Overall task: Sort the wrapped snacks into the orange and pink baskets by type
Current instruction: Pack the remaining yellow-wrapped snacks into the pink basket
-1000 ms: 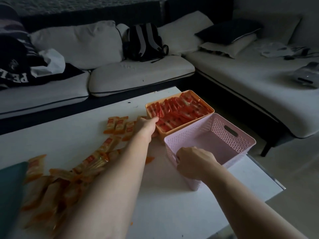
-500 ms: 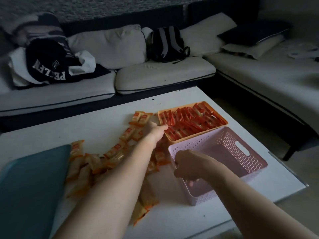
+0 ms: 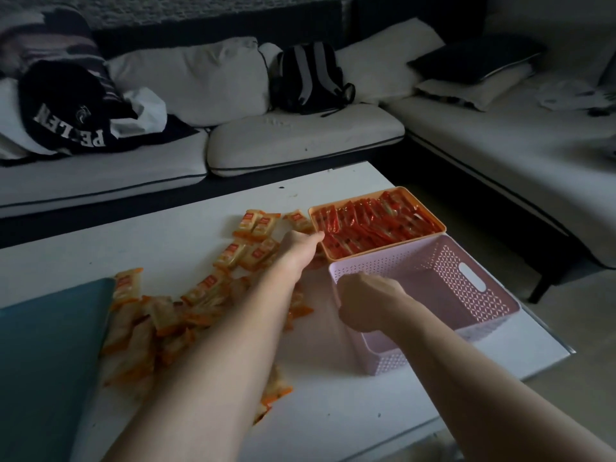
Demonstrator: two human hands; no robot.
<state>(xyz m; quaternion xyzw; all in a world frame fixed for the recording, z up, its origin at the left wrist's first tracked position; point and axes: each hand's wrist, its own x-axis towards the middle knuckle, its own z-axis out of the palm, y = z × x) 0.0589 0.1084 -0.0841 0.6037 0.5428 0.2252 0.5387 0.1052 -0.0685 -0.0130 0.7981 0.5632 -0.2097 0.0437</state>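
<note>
The orange basket [image 3: 356, 198] stands at the table's far right, filled with red wrapped snacks [image 3: 376, 221]. In front of it is the pink basket [image 3: 443, 261], with nothing visible inside. Several pale, orange-ended wrapped snacks [image 3: 206, 288] lie scattered on the table to the left. My left hand [image 3: 301, 243] reaches over those snacks to the orange basket's near left corner, thumb at the rim. Its fingers are hidden, so a hold cannot be seen. My right hand [image 3: 370, 301] grips the pink basket's near left rim.
A teal flat object [image 3: 50, 361] covers the table's near left corner. The white table [image 3: 333, 405] ends just right of the baskets. A sofa [image 3: 300, 141] with cushions, clothes and a dark backpack [image 3: 306, 78] wraps around the far and right sides.
The view has swung left and pulled back, bringing the teal object and more scattered snacks into sight. Both hands stay at the same spots on the baskets.
</note>
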